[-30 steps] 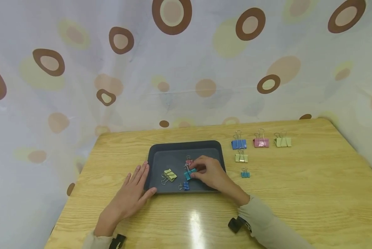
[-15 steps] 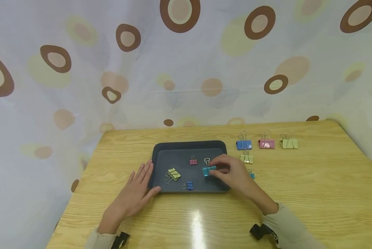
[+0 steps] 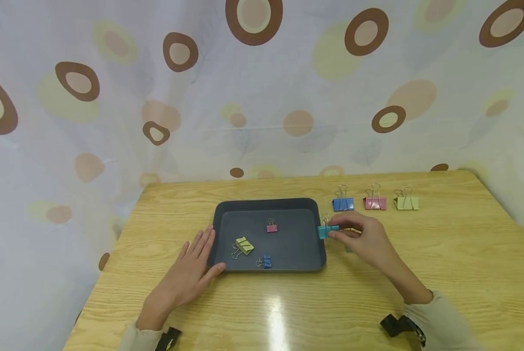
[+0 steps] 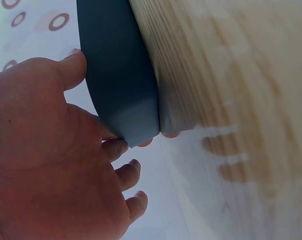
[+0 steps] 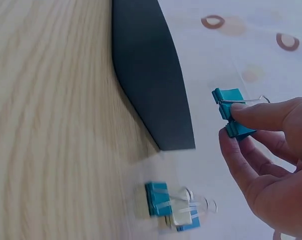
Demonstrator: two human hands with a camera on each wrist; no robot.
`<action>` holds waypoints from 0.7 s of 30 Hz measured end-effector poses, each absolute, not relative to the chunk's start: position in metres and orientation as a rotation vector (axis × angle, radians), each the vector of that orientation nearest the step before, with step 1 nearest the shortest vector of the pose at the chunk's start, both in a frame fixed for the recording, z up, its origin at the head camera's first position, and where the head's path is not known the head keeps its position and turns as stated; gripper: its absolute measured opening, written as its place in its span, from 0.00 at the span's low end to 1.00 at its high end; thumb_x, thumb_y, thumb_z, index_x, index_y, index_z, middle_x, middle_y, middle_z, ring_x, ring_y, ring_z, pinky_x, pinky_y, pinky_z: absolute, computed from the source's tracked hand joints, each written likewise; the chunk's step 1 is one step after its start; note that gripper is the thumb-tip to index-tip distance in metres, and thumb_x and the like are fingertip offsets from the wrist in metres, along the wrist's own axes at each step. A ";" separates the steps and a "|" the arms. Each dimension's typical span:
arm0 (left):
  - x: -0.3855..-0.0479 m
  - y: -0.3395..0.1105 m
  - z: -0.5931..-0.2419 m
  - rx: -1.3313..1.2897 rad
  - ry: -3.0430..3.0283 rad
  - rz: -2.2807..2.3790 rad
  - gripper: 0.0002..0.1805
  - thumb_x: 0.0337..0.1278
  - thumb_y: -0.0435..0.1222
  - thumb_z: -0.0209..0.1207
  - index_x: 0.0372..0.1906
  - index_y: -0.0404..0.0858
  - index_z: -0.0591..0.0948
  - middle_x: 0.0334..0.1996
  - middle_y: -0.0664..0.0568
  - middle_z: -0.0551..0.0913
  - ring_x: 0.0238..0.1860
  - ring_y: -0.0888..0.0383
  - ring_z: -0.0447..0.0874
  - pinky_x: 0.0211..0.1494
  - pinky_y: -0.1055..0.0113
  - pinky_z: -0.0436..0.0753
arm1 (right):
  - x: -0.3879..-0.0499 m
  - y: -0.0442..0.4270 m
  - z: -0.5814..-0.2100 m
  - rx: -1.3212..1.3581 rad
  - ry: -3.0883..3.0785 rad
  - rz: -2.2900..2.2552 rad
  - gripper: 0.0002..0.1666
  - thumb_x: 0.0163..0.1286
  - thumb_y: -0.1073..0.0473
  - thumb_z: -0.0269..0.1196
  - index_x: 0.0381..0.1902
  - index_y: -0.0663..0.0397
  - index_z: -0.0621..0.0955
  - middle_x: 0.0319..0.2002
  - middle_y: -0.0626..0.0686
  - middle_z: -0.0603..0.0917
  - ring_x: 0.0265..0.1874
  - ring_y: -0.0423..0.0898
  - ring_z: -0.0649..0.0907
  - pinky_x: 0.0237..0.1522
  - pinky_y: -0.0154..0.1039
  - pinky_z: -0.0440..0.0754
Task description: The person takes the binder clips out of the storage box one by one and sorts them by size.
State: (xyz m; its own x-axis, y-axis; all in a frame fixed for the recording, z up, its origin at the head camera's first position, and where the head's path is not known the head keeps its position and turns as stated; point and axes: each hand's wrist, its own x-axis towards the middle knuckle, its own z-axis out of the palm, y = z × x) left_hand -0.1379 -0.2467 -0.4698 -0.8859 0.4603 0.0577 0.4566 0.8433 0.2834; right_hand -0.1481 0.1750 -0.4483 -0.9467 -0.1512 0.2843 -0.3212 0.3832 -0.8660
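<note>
My right hand [image 3: 369,239] pinches a teal binder clip [image 3: 325,232] between thumb and fingers, above the right rim of the dark grey tray [image 3: 294,251]. In the right wrist view the teal clip [image 5: 233,96] is off the surface, its wire handle beside the thumb. With fingers spread and fairly straight, my left hand [image 3: 187,280] touches the tray's left edge. Inside the tray lie a yellow binder clip [image 3: 245,245], a small pink one [image 3: 272,227] and a small blue one [image 3: 267,262].
Large blue [image 3: 343,204], pink [image 3: 375,203] and yellow [image 3: 407,203] binder clips stand in a row at the back right of the wooden table [image 3: 455,253]. A small teal clip [image 5: 158,198] stands nearer, mostly hidden by my right hand in the head view.
My right hand has lifted the teal binder clip from the tray's middle and carried it right, to the right rim. My left hand stays at the tray's left edge.
</note>
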 end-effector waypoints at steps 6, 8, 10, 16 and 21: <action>-0.137 -0.245 -0.469 0.742 2.994 0.470 0.45 0.79 0.56 0.48 0.82 0.31 0.48 0.83 0.42 0.44 0.81 0.40 0.44 0.78 0.36 0.48 | -0.149 0.199 -0.445 0.376 -2.483 1.518 0.11 0.65 0.68 0.72 0.46 0.61 0.88 0.46 0.59 0.87 0.43 0.35 0.85 0.45 0.27 0.84; -0.137 -0.246 -0.469 0.739 2.992 0.472 0.45 0.79 0.56 0.48 0.82 0.31 0.48 0.83 0.42 0.44 0.81 0.40 0.44 0.78 0.36 0.48 | -0.149 0.207 -0.445 0.377 -2.483 1.485 0.11 0.65 0.68 0.73 0.46 0.61 0.88 0.46 0.59 0.88 0.43 0.33 0.85 0.45 0.26 0.84; -0.137 -0.246 -0.469 0.740 2.993 0.470 0.45 0.79 0.56 0.48 0.82 0.31 0.47 0.83 0.42 0.44 0.81 0.40 0.43 0.78 0.36 0.48 | -0.150 0.216 -0.446 0.376 -2.490 1.439 0.11 0.65 0.68 0.73 0.46 0.61 0.88 0.45 0.59 0.88 0.42 0.32 0.85 0.45 0.24 0.83; -0.138 -0.246 -0.470 0.733 2.991 0.476 0.45 0.79 0.56 0.47 0.82 0.32 0.47 0.83 0.43 0.43 0.81 0.40 0.43 0.78 0.36 0.48 | -0.155 0.244 -0.450 0.261 -2.566 1.336 0.12 0.67 0.61 0.73 0.47 0.59 0.88 0.45 0.60 0.88 0.42 0.26 0.83 0.44 0.20 0.80; -0.138 -0.246 -0.469 0.730 2.988 0.475 0.45 0.79 0.57 0.47 0.82 0.32 0.47 0.83 0.43 0.43 0.81 0.40 0.44 0.78 0.36 0.48 | -0.158 0.263 -0.455 0.135 -2.609 1.341 0.17 0.68 0.55 0.73 0.48 0.61 0.88 0.47 0.61 0.88 0.41 0.23 0.81 0.43 0.20 0.79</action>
State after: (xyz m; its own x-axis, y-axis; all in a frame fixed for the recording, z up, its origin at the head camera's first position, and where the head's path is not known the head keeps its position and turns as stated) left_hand -0.1379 -0.2457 -0.4692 -0.8895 0.4549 0.0436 0.4460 0.8434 0.2997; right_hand -0.1577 0.2627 -0.4549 -0.9748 0.0125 0.2226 -0.1737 0.5830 -0.7937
